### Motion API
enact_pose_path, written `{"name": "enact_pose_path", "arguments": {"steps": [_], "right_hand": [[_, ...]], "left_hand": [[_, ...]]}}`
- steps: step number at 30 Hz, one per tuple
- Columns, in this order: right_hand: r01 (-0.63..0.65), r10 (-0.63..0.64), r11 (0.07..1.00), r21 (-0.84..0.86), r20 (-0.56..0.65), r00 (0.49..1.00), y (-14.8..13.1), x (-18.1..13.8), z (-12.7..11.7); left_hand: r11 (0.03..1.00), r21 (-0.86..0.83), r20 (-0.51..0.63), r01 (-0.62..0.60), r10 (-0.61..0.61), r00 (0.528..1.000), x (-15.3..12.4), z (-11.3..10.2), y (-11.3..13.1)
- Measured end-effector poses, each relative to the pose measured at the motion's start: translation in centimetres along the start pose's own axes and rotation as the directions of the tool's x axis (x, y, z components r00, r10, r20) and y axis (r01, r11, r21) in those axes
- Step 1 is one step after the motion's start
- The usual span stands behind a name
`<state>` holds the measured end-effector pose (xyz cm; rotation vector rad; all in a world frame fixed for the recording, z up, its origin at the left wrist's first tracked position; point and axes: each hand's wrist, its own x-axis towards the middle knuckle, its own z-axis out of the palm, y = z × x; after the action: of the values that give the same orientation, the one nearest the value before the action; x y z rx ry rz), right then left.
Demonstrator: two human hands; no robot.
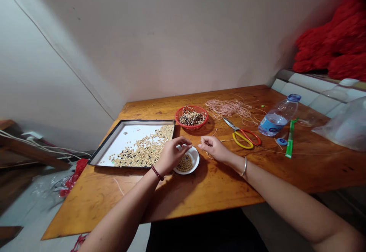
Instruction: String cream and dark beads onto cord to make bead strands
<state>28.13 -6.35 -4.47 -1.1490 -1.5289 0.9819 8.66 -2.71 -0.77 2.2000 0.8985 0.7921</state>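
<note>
Over the white bowl (195, 165) of small pale beads (185, 163), my left hand (171, 153) has its thumb and fingertips drawn together. Whatever they pinch is too small to make out. Just right of the bowl, my right hand (215, 148) is closed in a pinch on a thin cord, with a few pale beads (209, 155) strung below the fingers. The two hands are a short gap apart. To the left lies a shallow black-rimmed tray (120, 135) with many loose pale and dark beads (143, 151) on its white bottom.
Behind the hands stands a red basket (192, 126) of beaded strands, beside a tangle of pink cord (227, 108). Scissors (242, 137) with yellow and red handles lie right, near a water bottle (278, 116), its blue cap (281, 141) and a green packet (290, 139).
</note>
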Motion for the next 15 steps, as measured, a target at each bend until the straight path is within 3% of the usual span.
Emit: {"name": "enact_pose_path", "arguments": {"steps": [15], "right_hand": [[0.005,-0.005,1.0,0.003,0.007,1.0,-0.06,-0.05,0.0]], "left_hand": [[1.0,0.012,-0.001,-0.008,0.008,1.0,-0.07,0.16,-0.21]]}}
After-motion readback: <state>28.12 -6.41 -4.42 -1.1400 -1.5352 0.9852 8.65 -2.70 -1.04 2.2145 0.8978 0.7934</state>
